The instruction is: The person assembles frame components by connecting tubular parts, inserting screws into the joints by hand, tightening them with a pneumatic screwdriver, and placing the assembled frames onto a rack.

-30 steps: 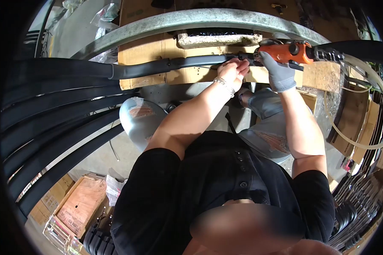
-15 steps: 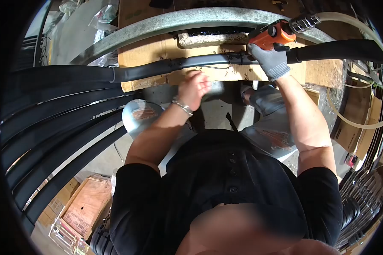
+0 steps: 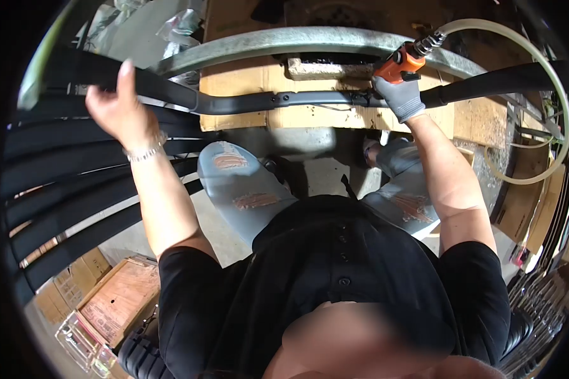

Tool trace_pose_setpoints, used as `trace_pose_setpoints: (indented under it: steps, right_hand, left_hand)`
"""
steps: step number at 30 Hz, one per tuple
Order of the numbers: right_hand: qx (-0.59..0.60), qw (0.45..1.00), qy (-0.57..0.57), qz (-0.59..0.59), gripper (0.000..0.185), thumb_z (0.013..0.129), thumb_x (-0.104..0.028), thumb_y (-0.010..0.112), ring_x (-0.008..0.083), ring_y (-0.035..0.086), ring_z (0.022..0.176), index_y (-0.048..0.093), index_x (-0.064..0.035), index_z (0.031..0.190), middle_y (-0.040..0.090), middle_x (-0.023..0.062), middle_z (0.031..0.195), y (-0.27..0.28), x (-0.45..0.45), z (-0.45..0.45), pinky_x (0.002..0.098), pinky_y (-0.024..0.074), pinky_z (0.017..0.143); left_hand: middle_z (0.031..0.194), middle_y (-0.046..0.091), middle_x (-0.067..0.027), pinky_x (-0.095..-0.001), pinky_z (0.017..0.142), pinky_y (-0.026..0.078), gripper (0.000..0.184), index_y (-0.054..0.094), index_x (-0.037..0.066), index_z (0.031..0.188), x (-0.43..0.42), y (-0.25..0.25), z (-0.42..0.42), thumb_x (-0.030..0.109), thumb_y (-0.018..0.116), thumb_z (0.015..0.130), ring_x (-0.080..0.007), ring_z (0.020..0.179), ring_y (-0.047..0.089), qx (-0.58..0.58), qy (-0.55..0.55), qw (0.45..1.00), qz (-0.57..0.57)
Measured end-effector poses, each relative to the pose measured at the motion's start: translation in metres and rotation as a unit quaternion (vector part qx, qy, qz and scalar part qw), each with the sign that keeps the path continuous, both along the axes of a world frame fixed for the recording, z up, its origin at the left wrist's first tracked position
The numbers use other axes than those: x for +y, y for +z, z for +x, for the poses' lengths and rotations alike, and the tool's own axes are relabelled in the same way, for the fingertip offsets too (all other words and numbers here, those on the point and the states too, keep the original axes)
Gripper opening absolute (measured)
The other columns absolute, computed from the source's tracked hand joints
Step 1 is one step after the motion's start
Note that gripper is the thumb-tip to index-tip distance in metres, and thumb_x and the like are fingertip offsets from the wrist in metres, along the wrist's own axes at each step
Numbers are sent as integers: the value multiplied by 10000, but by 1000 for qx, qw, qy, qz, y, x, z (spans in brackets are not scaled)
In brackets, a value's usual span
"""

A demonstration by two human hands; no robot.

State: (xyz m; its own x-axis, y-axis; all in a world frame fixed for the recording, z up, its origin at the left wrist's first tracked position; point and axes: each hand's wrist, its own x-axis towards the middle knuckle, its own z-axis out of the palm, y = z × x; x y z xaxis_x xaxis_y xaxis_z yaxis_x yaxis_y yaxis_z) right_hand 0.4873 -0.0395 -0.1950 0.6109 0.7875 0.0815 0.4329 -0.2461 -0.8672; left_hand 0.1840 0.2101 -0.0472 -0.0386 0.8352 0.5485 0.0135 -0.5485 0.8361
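Observation:
My left hand (image 3: pixel 124 114), bare and with a bracelet at the wrist, is raised at the left with thumb and fingers apart and nothing in it. It hovers over the thick black sleeved end of a long tube (image 3: pixel 240 103); whether it touches the tube I cannot tell. My right hand (image 3: pixel 399 96), in a grey glove, is wrapped round an orange air tool (image 3: pixel 401 65) above the tube's right part. A metal coupling (image 3: pixel 428 43) joins the tool to a clear hose (image 3: pixel 564 107). The tool's working tip is hidden.
A curved grey metal bar (image 3: pixel 284 39) runs behind the tube across the wooden bench (image 3: pixel 234 120). Several black padded tubes (image 3: pixel 82 189) are racked at the left. A wooden box (image 3: pixel 123 297) stands lower left, and cardboard sheets (image 3: pixel 525 205) stand at the right.
My left hand has swung from beside the tube's middle out to the far left and up. My right hand still grips the air tool near the same spot; the view has shifted slightly.

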Motion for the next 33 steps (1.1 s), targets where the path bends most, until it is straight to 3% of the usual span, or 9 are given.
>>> trace_pose_setpoints:
  steps: [6,10,14,19,23,27,29,31,33]
  right_hand:
    - [126,991,-7,36,179,699,-131,647,117,551,682,540,-57,822,575,14,745,22,-2,-4,281,457,624]
    - [47,989,-123,70,311,704,-146,676,151,562,823,544,-45,967,590,73,910,76,-38,-12,289,446,775]
    - [116,932,-101,328,354,762,-186,615,232,564,920,505,-20,1054,582,128,979,135,-122,12,353,448,827]
    - [411,768,-392,296,247,788,-133,580,227,563,786,502,-60,1011,577,80,881,32,-220,106,413,477,706]
    - [544,680,-395,292,247,791,-145,581,213,561,789,488,-72,1008,569,67,883,-107,-237,161,394,479,687]
    - [546,710,-364,256,315,774,-158,616,186,561,813,490,-75,1051,570,66,896,-137,-207,149,371,471,694]
    - [308,856,-412,48,473,747,-153,661,156,535,912,451,-56,1160,551,77,996,-84,-185,106,332,455,756]
    - [-69,964,-256,-37,624,721,-130,689,168,487,1018,374,-24,1249,514,93,1100,-60,-184,91,308,413,841]
    - [45,996,-56,62,587,752,-107,646,183,476,1030,367,10,1256,508,86,1132,-61,-165,88,287,365,911]
  left_hand:
    - [756,602,-55,-249,575,460,177,538,-19,855,35,-10,5,2,661,730,-115,636,560,44,9,999,13]
    - [675,601,-55,-249,544,451,104,543,-4,794,23,-6,8,3,634,745,-122,563,569,18,28,999,-1]
    - [667,595,-54,-251,546,456,108,533,-8,801,26,-7,6,-15,625,745,-127,555,564,13,4,1000,16]
    - [682,591,-60,-257,544,461,106,528,-12,801,15,-3,12,-38,613,743,-133,564,565,4,4,1000,12]
    - [691,582,-64,-259,546,461,112,526,-7,799,18,-5,3,-59,605,738,-135,572,564,-25,3,1000,-4]
    - [698,576,-59,-262,555,453,104,529,-2,781,17,-5,4,-67,596,737,-140,576,556,-22,8,1000,-5]
    - [691,572,-49,-259,560,442,92,531,3,758,13,-2,3,-65,587,733,-137,579,548,-30,-2,999,-13]
    - [684,567,-38,-257,562,427,79,533,10,731,8,-4,3,-51,582,718,-130,582,536,-21,7,1000,-10]
    - [675,552,-21,-257,566,410,65,528,15,701,5,-5,0,-7,585,680,-114,595,518,-5,83,995,-45]
